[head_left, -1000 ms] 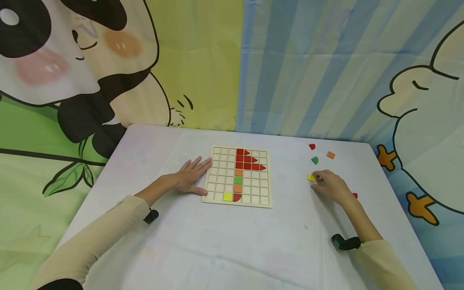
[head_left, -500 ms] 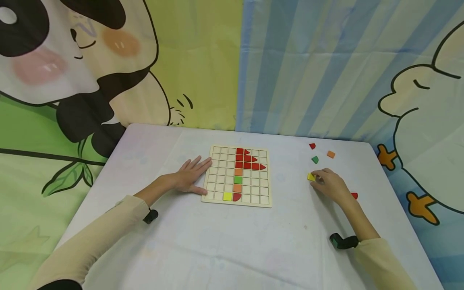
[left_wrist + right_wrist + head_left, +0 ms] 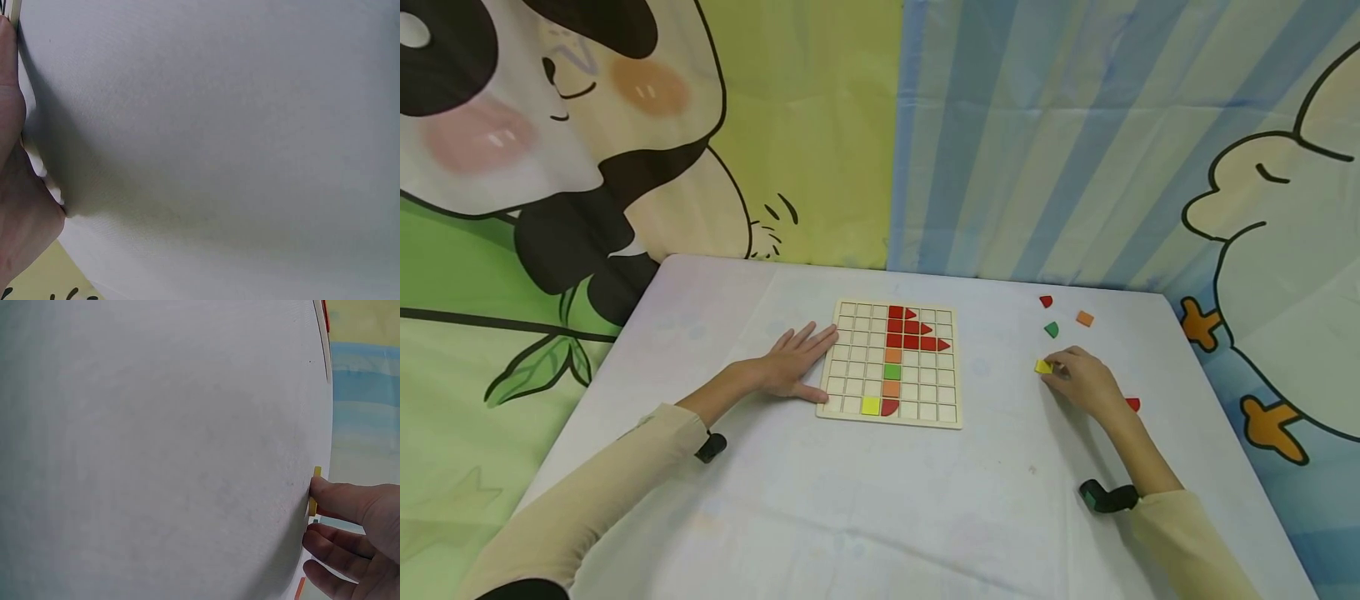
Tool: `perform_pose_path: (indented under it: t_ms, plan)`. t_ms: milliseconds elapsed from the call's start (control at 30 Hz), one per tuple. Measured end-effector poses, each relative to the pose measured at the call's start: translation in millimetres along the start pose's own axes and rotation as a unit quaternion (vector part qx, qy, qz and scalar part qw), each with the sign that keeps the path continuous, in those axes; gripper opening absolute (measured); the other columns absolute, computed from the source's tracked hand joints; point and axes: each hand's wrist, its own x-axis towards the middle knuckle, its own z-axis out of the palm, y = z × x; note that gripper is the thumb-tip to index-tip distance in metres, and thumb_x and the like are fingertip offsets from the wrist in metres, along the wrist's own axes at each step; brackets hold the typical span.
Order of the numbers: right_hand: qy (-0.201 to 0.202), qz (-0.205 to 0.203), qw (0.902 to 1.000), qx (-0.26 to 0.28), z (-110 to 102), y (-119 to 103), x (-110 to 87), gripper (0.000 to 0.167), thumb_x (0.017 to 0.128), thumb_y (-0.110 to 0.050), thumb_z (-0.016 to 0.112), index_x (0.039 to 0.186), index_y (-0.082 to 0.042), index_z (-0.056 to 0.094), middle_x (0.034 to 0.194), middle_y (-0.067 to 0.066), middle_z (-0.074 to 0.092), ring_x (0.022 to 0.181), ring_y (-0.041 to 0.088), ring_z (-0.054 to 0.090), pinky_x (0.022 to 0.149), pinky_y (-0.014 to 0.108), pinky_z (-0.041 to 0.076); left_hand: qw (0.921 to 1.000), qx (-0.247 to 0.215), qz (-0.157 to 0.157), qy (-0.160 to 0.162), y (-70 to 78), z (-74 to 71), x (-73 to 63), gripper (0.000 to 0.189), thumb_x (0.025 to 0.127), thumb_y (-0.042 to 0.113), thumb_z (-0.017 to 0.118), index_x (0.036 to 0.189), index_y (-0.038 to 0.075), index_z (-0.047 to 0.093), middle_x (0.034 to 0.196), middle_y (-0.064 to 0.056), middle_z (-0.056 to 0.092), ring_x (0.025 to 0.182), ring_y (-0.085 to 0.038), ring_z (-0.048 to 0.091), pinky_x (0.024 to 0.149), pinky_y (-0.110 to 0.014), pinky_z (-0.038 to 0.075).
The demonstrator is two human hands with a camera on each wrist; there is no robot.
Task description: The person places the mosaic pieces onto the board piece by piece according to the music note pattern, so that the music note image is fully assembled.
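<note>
My left hand lies with fingers spread at the left edge of a wooden grid board, fingertips and thumb touching its rim. On the board, red tiles form stepped rows with pointed ends. Below them runs a column of orange and green squares, ending in a red rounded piece beside a yellow square. To the right, my right hand pinches a loose yellow square tile between thumb and fingers. The right wrist view shows this yellow tile edge-on behind the thumb.
Behind the right hand lie a red rounded piece, a green rounded piece and an orange square. Another red piece is partly hidden by the right wrist. Printed curtains hang behind the white table.
My right thumb and fingers have come together on the yellow square tile, which stays at about the same spot. The left hand and the board keep their places.
</note>
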Motion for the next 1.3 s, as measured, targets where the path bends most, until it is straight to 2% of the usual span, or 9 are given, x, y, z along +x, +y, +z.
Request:
perform_pose_path:
  t_ms: [200,300,433,567,800,900,1067,1300]
  plan:
    - [0.0,0.005,1.0,0.001,0.3,-1.0,0.4,0.031,0.087,-0.014,0.071,0.109,0.006,0.067,0.109,0.026,0.063,0.094,0.037,0.063,0.082,0.052,0.053,1.0,-0.002,-0.003,-0.003,0.6,-1.4,-1.2,0.112,0.082,0.065,0.062,0.157,0.014,-0.003,0.166,-0.003,-0.006,0.152,-0.036,-0.011,0.12,-0.061,-0.001]
    - [-0.006,0.023,0.9997,0.003,0.5,0.9,2.4,0.032,0.087,-0.015,0.07,0.109,0.007,0.066,0.108,0.026,0.064,0.092,0.036,0.064,0.08,0.05,0.054,1.0,-0.002,-0.003,-0.002,1.0,-1.6,-1.4,0.111,0.082,0.065,0.062,0.157,0.014,-0.003,0.166,-0.003,-0.006,0.152,-0.036,-0.01,0.12,-0.061,-0.001]
    - [-0.015,0.053,0.998,0.03,0.2,3.9,5.9,0.034,0.088,-0.016,0.068,0.112,0.008,0.062,0.104,0.025,0.066,0.091,0.035,0.063,0.077,0.046,0.056,1.0,-0.002,0.0,-0.001,0.6,-0.2,-1.5,0.111,0.083,0.065,0.062,0.157,0.014,-0.003,0.166,-0.004,-0.006,0.152,-0.036,-0.01,0.12,-0.061,0.0]
    - [0.002,0.059,0.9959,0.069,0.3,1.8,6.3,0.035,0.09,-0.016,0.067,0.116,0.007,0.06,0.103,0.025,0.068,0.092,0.035,0.064,0.076,0.043,0.057,1.0,-0.004,0.001,-0.002,0.2,0.9,-0.8,0.111,0.083,0.065,0.062,0.157,0.014,-0.003,0.166,-0.004,-0.006,0.151,-0.037,-0.01,0.12,-0.061,-0.001]
    - [0.046,0.008,0.9931,0.107,7.4,-18.0,3.2,0.033,0.089,-0.013,0.068,0.116,0.003,0.062,0.104,0.022,0.071,0.096,0.035,0.067,0.083,0.048,0.055,1.0,-0.003,-0.002,-0.001,0.5,-0.5,-1.3,0.111,0.083,0.065,0.062,0.157,0.014,-0.003,0.166,-0.003,-0.006,0.152,-0.036,-0.011,0.12,-0.061,-0.002]
    - [0.057,-0.014,0.992,0.112,11.6,-30.1,1.8,0.031,0.087,-0.012,0.07,0.114,0.002,0.063,0.1,0.018,0.072,0.091,0.031,0.068,0.077,0.038,0.055,1.0,-0.003,0.0,0.0,0.4,0.4,-1.2,0.111,0.082,0.065,0.062,0.157,0.013,-0.002,0.166,-0.005,-0.006,0.151,-0.038,-0.01,0.119,-0.062,-0.002]
    - [0.079,-0.051,0.9887,0.117,14.8,-51.6,0.8,0.028,0.085,-0.011,0.071,0.109,0.001,0.065,0.093,0.014,0.073,0.083,0.023,0.067,0.066,0.024,0.048,1.0,-0.001,0.001,0.001,0.5,0.1,-1.2,0.111,0.083,0.065,0.062,0.157,0.014,-0.003,0.166,-0.004,-0.006,0.151,-0.038,-0.01,0.119,-0.062,-0.002]
    - [0.085,-0.089,0.9859,0.113,11.8,-81.7,0.1,0.028,0.084,-0.012,0.072,0.109,-0.001,0.066,0.093,0.011,0.073,0.082,0.021,0.066,0.063,0.024,0.047,1.0,0.004,0.0,-0.003,0.4,-1.7,-1.1,0.111,0.083,0.066,0.061,0.157,0.014,-0.004,0.166,-0.003,-0.007,0.152,-0.036,-0.01,0.12,-0.06,-0.001]
